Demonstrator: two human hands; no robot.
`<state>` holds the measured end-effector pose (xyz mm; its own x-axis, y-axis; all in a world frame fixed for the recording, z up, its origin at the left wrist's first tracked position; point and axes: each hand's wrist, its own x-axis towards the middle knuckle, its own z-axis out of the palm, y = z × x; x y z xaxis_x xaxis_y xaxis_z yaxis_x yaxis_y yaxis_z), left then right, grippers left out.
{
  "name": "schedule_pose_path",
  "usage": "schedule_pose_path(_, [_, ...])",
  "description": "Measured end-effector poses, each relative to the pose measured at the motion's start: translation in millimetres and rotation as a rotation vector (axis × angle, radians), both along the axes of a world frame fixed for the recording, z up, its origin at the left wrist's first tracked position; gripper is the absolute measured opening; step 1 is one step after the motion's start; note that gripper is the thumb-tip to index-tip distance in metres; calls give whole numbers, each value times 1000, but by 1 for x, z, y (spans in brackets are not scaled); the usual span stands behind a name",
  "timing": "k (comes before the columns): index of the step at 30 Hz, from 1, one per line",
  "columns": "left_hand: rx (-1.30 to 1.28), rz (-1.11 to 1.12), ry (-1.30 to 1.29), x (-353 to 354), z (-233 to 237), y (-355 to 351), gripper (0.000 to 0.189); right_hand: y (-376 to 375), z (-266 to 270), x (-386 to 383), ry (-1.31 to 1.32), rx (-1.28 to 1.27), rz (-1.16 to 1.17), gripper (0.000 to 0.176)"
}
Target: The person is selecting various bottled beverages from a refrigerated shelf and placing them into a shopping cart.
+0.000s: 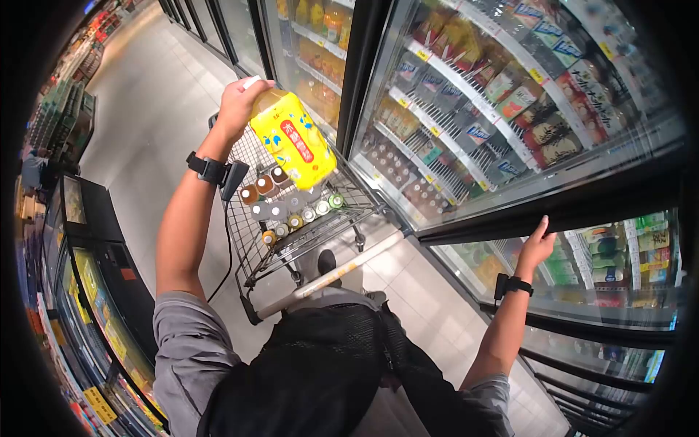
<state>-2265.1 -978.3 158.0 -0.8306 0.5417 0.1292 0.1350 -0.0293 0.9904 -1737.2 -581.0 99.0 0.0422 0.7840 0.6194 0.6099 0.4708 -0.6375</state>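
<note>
A large bottle with a yellow label [293,142] hangs from my left hand [244,102], whose fingers are wrapped round its top by the white cap. The bottle is tilted over the far part of a wire shopping cart [244,226]. Below it in the cart stand several bottles [295,211] with white, dark and green caps. At the right, my right hand [537,247] touches the dark frame of a glass fridge door [582,207], its index finger stretched along the frame and the other fingers partly hidden.
Glass-doored fridges [466,95] with packaged goods line the right side. The cart's handle bar [331,277] crosses in front of my body. A black display case [109,291] stands at the left, with tiled floor [145,109] beyond it and more shelves at the far left.
</note>
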Motion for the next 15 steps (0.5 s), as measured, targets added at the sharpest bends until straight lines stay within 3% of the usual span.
schedule_pose_path(2, [-18, -207, -56, 24, 31, 4, 22, -5, 7, 8, -53, -166, -4, 45])
schedule_pose_path(7, [4, -228, -111, 115, 92, 5, 24, 5, 1, 18, -122, -62, 1, 48])
schedule_pose_path(13, [62, -341, -163, 166, 102, 1, 23, -14, -2, 26, -61, 40, 78, 44])
schedule_pose_path(15, [3, -317, -62, 187, 101, 5, 20, -26, -8, 39, -263, -21, -47, 42])
